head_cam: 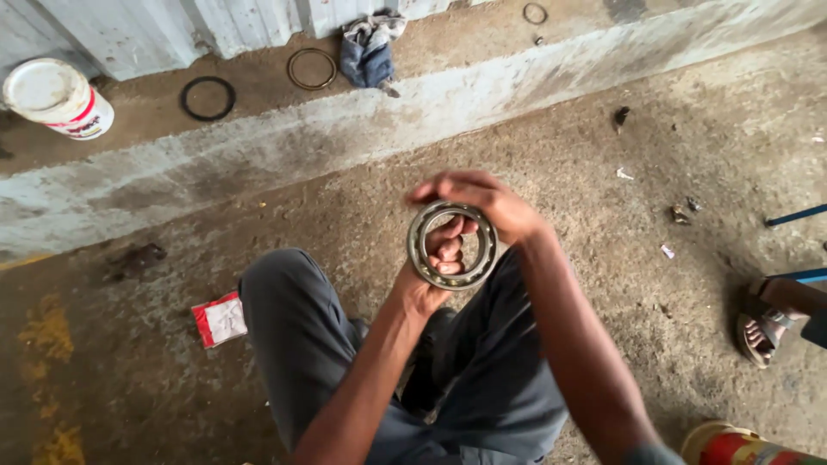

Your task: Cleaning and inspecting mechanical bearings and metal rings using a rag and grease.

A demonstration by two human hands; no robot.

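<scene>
Fingers of both hands are gripping a ball bearing point(452, 245) above the knees: left hand point(435, 258) curling through its bore, right hand point(482, 202) clasping its top rim. Greasy steel could be slipping toward the concrete floor point(603, 129). Red-and-white packet point(220, 320) is lying left; white, red-banded tub point(59, 97) is sitting on the ledge point(258, 146).

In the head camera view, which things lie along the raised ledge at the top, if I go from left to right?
White bucket → black ring → thin metal ring → crumpled blue-grey cloth → small dark ring.
</scene>
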